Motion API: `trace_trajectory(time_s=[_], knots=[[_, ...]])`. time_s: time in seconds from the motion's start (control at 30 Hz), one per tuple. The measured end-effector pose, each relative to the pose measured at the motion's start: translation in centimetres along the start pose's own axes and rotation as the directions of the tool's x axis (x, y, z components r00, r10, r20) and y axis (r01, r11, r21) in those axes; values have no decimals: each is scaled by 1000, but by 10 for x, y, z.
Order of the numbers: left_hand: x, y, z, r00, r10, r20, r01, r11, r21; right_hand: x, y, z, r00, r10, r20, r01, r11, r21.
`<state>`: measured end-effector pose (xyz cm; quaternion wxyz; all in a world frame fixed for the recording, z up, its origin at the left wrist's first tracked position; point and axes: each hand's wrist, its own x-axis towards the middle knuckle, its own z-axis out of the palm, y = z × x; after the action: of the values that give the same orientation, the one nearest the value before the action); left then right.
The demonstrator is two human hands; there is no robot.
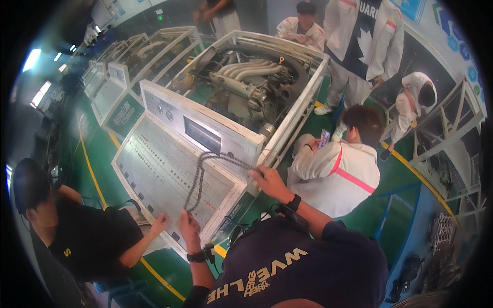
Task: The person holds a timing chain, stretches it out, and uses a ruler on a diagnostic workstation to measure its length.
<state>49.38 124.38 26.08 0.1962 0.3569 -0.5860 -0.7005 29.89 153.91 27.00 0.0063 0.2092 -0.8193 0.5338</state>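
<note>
Head view: the doubled chain (201, 162) bends away from you over the control panel (172, 159); your left hand (189, 226) grips one end over the panel's lower part, your right hand (270, 183) the other beside its right corner.

Qty: 2 own hands (189, 226) w/ 2 blk wristbands (294, 203), 1 chain (196, 179), 1 nearest engine (241, 84).

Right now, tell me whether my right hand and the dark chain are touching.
Touching: the head view shows one end of the chain running into your right hand, with no visible gap.
</note>
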Motion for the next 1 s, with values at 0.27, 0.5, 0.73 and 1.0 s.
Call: trace_trajectory(time_s=[0.27, 0.5, 0.73, 1.0], knots=[[7, 97, 19, 758, 644, 101, -604, 752, -264, 55, -87, -29, 919, -378, -113, 394, 897, 203], [18, 35, 14, 925, 333, 185, -380, 781, 495, 27, 4, 23, 984, -19, 177, 28, 999, -45], [-24, -42, -48, 997, -73, -6, 71, 935, 347, -41, 56, 30, 959, 184, 214, -186, 982, -13], [-7, -14, -62, 944, 306, 121, -314, 733, 604, -9, 55, 42, 969, 33, 245, -12, 996, -89]])
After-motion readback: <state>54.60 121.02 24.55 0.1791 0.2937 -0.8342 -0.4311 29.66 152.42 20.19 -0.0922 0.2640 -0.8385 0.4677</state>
